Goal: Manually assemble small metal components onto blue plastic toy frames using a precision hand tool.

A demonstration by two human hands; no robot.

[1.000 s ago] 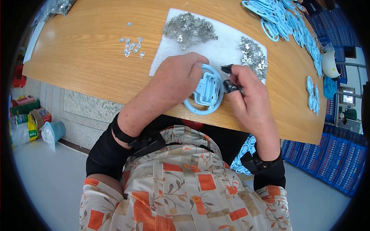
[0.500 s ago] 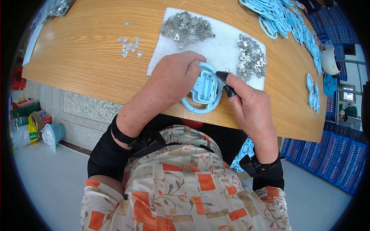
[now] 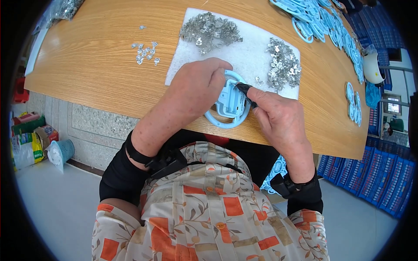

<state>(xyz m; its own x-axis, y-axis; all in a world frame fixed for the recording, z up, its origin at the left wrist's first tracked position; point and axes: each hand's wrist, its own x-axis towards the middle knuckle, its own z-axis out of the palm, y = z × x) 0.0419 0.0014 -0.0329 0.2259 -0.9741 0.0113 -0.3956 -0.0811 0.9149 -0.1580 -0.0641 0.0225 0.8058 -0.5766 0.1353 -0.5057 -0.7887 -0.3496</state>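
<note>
A light blue ring-shaped plastic housing (image 3: 227, 125) with a rectangular compartment in its middle lies at the table's near edge. My left hand (image 3: 201, 82) is closed on its upper left rim. Black coverings show on the fingertips of my right hand (image 3: 278, 115). Those fingertips are pinched together over the compartment's upper right end. Whatever they hold, if anything, is too small to make out. Beyond my hands, a white foam sheet (image 3: 248, 52) bears two heaps of small metal clips, one pile (image 3: 209, 31) at left and another pile (image 3: 283, 65) at right.
Several loose metal clips (image 3: 146, 53) lie on the wooden table (image 3: 96, 74) at left. Many blue plastic housings (image 3: 335, 32) are heaped at the far right, with a few more housings (image 3: 353, 104) nearer. Blue crates (image 3: 370, 178) stand right of the table; a blue basket (image 3: 65, 150) sits on the floor at left.
My right hand has shifted left and inward, bringing its black-covered fingertips from the ring's right rim to the compartment's upper end. My left hand and the housing have stayed in place.
</note>
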